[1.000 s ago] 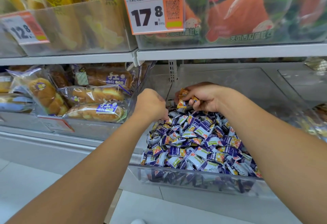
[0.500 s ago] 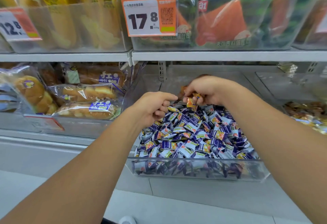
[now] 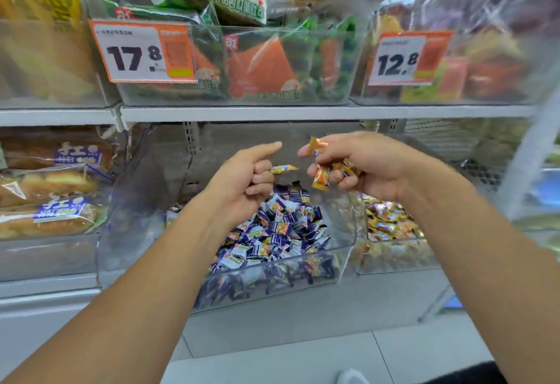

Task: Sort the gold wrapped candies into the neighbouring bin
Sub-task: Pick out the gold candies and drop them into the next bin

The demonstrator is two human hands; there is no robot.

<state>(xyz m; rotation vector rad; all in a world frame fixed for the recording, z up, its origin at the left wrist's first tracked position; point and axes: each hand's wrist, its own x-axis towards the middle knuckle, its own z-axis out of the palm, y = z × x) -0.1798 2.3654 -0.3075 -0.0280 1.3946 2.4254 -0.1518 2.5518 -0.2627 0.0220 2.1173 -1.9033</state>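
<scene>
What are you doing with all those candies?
A person is picking gold wrapped candies out of the clear bin full of purple and white candies. The right hand grips a small bunch of gold candies, and the left hand pinches one more gold candy. Both hands are raised above the bin. The neighbouring bin on the right already holds gold candies.

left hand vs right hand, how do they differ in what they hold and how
The left hand holds a single gold candy at its curled fingers, index finger pointing out; the right hand has its grip on several gold candies bunched together. The left hand is over the bin of purple candies; the right hand is nearer the neighbouring bin of gold candies. Both are raised above the bins, each holding gold wrappers.
</scene>
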